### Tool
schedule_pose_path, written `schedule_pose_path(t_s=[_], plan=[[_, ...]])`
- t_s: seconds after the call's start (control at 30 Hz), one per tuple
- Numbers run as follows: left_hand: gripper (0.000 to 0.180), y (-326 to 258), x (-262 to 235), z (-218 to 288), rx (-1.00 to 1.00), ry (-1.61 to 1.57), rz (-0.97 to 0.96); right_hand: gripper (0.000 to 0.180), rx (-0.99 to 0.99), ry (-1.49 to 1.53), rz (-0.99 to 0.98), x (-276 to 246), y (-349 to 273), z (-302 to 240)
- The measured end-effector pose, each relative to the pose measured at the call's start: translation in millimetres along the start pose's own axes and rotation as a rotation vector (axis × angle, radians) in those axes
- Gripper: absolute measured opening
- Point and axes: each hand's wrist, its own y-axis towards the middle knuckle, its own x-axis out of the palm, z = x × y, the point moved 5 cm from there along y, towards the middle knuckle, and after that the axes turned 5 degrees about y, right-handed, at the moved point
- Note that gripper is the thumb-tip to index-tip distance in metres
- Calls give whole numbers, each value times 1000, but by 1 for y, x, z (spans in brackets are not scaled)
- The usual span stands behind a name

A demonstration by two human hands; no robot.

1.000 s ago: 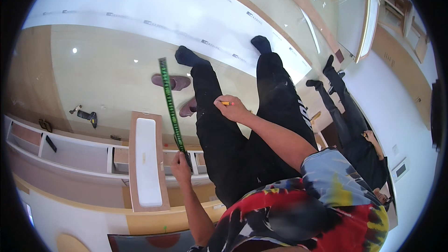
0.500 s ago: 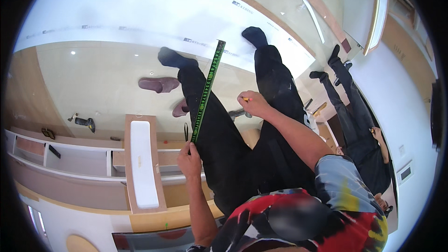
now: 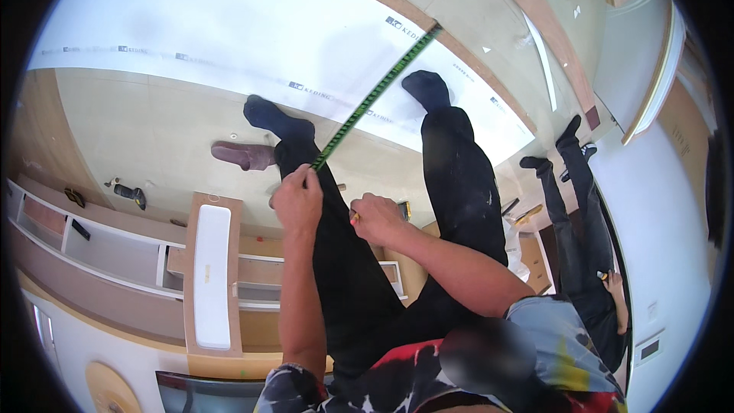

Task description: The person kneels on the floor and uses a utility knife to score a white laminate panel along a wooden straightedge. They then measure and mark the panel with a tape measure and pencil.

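My left hand [image 3: 300, 197] is closed round the near end of a green tape measure [image 3: 367, 107]. The blade slants up and right across a white printed sheet [image 3: 229, 27], and its far end lies at the sheet's far wood-coloured edge. My right hand [image 3: 378, 219] is closed round a pencil [image 3: 355, 219] whose orange-red end shows by the fingers, over my dark trousers. It is to the right of my left hand and apart from the tape. Fingers hide the tape's near end and most of the pencil.
My socked feet stand on the sheet. A brown slipper [image 3: 243, 155] and a cordless drill [image 3: 130, 196] lie on the floor to the left. Behind them are a white-edged shelf unit [image 3: 107, 256] and a wood-framed white panel [image 3: 212, 279]. Another person [image 3: 585, 260] is at the right.
My left hand has moved up and slightly left, and the tape's far end has swung right to the sheet's far edge. My right hand has come down and left, nearer the left one.
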Motion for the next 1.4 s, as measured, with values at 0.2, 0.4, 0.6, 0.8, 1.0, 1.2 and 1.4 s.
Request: schedule_pose_path(t_s=[0.2, 0.4, 0.6, 0.8, 1.0, 1.2, 1.4], plan=[[21, -7, 55, 24, 2, -84, -126, 21, 72, -305, -305, 6, -10, 3], [22, -22, 75, 39, -33, -151, -212, 19, 39, -452, -414, -11, -18, -3], [22, -50, 58, 63, -84, -261, -90, 20, 90, -556, -420, -18, -38, 44], [17, -72, 120, 63, -33, -349, -132, 22, 86, -497, -509, 24, -58, 72], [20, -45, 123, 88, -12, -410, -188, 21, 6, -320, -448, 25, -57, 63], [26, -39, 127, 74, -101, -403, -149, 23, 34, -334, -373, 2, -51, 60], [28, -40, 118, 57, -231, -429, -202, 22, 51, -345, -340, 0, -43, 67]])
